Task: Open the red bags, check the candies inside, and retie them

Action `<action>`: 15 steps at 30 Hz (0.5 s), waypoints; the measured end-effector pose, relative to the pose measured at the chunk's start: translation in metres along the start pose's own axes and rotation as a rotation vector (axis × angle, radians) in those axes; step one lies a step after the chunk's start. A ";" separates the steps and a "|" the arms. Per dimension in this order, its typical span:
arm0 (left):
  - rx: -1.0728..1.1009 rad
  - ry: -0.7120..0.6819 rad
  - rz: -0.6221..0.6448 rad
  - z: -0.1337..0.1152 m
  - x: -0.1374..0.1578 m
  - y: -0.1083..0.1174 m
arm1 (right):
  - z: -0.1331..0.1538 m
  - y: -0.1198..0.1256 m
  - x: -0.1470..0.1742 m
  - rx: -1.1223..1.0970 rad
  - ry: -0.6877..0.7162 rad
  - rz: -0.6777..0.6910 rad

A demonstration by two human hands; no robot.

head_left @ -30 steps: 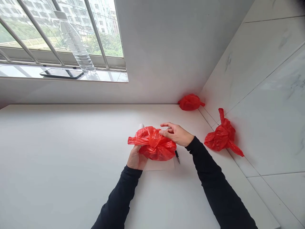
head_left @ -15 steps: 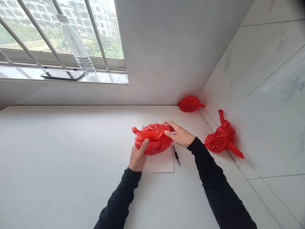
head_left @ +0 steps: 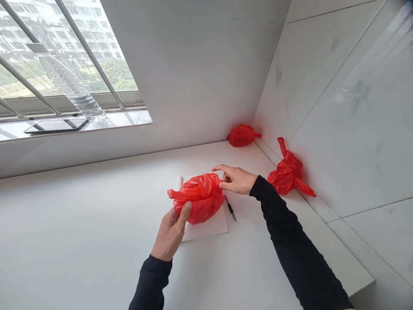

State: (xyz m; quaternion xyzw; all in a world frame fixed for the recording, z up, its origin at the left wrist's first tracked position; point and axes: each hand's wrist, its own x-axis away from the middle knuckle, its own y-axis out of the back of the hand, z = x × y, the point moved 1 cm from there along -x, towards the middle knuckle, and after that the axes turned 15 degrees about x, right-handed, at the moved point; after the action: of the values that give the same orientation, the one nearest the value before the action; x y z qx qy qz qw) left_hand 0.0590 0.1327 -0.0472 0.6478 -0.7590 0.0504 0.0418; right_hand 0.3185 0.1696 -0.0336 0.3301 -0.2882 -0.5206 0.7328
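A knotted red plastic bag is held above the white table; what it contains is hidden. My left hand grips its left side, thumb on top and fingers underneath. At the bag's right end, my right hand pinches a bit of the plastic between thumb and fingers, its index finger stretched out over the top. Partly covered by the bag lies a sheet of white paper. A black pen rests just right of the paper. Behind the bag, a small white object shows only in part.
Two more tied red bags sit at the right: one bag in the far corner, another bag against the tiled wall. On the windowsill stand a clear water bottle and a flat dark-edged tablet-like device.
My view has turned to the right. The right thumb and fingers have closed on the bag's right end, where they were looser before. My left hand keeps its hold.
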 end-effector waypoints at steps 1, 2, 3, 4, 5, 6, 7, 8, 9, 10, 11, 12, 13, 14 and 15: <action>-0.055 0.003 -0.056 -0.004 0.005 0.005 | 0.001 0.002 0.001 -0.005 0.011 -0.014; -0.105 -0.007 -0.128 -0.008 0.008 0.009 | 0.002 0.004 0.003 -0.009 0.021 -0.023; -0.153 -0.027 -0.201 -0.011 0.012 0.012 | 0.002 0.006 0.004 -0.013 0.030 -0.027; -0.195 -0.055 -0.261 -0.014 0.014 0.013 | 0.003 0.008 0.006 -0.016 0.039 -0.029; -0.233 -0.083 -0.300 -0.015 0.016 0.012 | 0.004 0.009 0.008 -0.017 0.049 -0.028; -0.262 -0.110 -0.314 -0.016 0.016 0.009 | 0.004 0.010 0.009 -0.017 0.058 -0.026; -0.283 -0.134 -0.304 -0.016 0.016 0.004 | 0.005 0.010 0.011 -0.016 0.065 -0.025; -0.296 -0.156 -0.284 -0.016 0.016 -0.001 | 0.006 0.010 0.011 -0.013 0.071 -0.025; -0.303 -0.178 -0.270 -0.016 0.015 -0.006 | 0.007 0.011 0.012 -0.009 0.075 -0.025; -0.306 -0.201 -0.267 -0.016 0.014 -0.010 | 0.008 0.011 0.013 -0.006 0.077 -0.028; -0.308 -0.225 -0.278 -0.017 0.014 -0.012 | 0.009 0.012 0.013 -0.003 0.077 -0.033; -0.310 -0.248 -0.299 -0.019 0.013 -0.012 | 0.010 0.013 0.014 -0.001 0.075 -0.042; -0.314 -0.269 -0.329 -0.021 0.013 -0.011 | 0.011 0.014 0.014 0.000 0.069 -0.053; -0.321 -0.286 -0.363 -0.025 0.014 -0.008 | 0.011 0.016 0.015 0.000 0.061 -0.068; -0.329 -0.300 -0.403 -0.029 0.016 -0.004 | 0.010 0.018 0.016 -0.001 0.049 -0.086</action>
State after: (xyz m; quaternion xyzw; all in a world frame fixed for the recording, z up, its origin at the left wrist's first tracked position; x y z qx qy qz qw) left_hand 0.0604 0.1207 -0.0162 0.7701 -0.6108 -0.1791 0.0427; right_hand 0.3254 0.1568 -0.0121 0.3546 -0.2554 -0.5434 0.7167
